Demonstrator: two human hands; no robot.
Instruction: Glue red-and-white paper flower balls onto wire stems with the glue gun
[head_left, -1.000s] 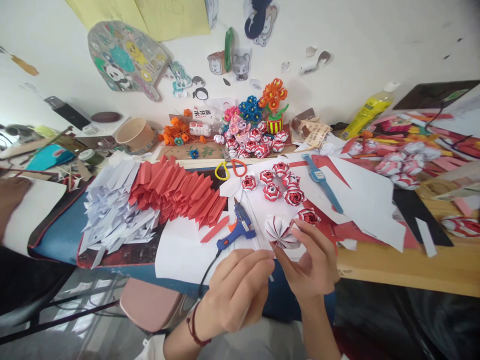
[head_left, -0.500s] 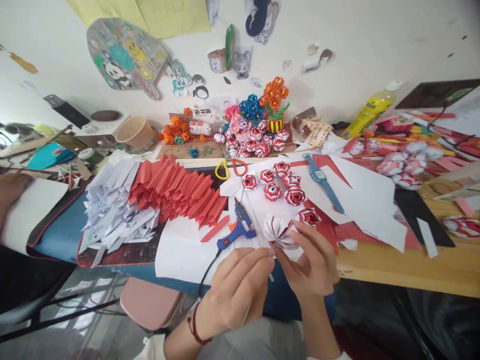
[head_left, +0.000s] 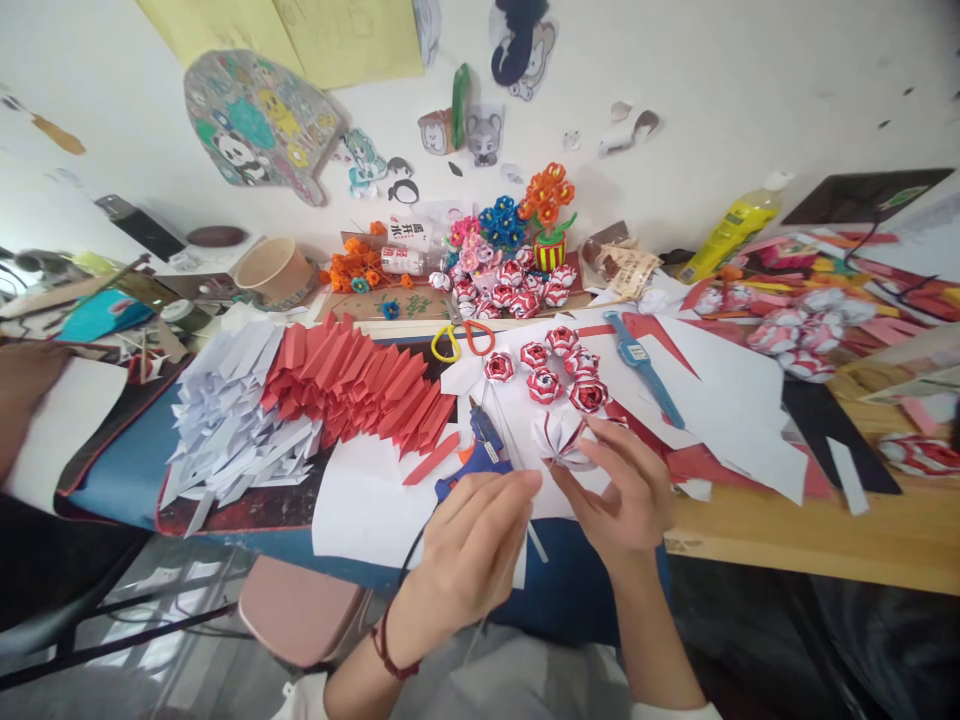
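My right hand (head_left: 626,490) has its fingers closed round a red-and-white paper flower (head_left: 559,440), whose pleated underside faces me. Just left of it, my left hand (head_left: 476,545) is pinched shut on a thin pale stick (head_left: 480,635) that trails down below the palm. The fingertips of that hand are a small distance from the flower's base. A blue glue gun (head_left: 484,445) lies on white paper behind my left hand, its handle partly hidden. Several red-and-white paper flowers (head_left: 544,385) sit behind the one in my right hand.
Piles of folded white strips (head_left: 232,420) and red strips (head_left: 352,385) lie to the left. Scissors (head_left: 446,345) with yellow and orange handles and a blue watch (head_left: 645,370) lie farther back. A yellow bottle (head_left: 739,230) stands at right. Another person's hand (head_left: 26,390) shows far left.
My left hand has drawn back slightly to the left from the flower's base and now covers part of the glue gun's handle. The flower stays in my right hand, turned a little.
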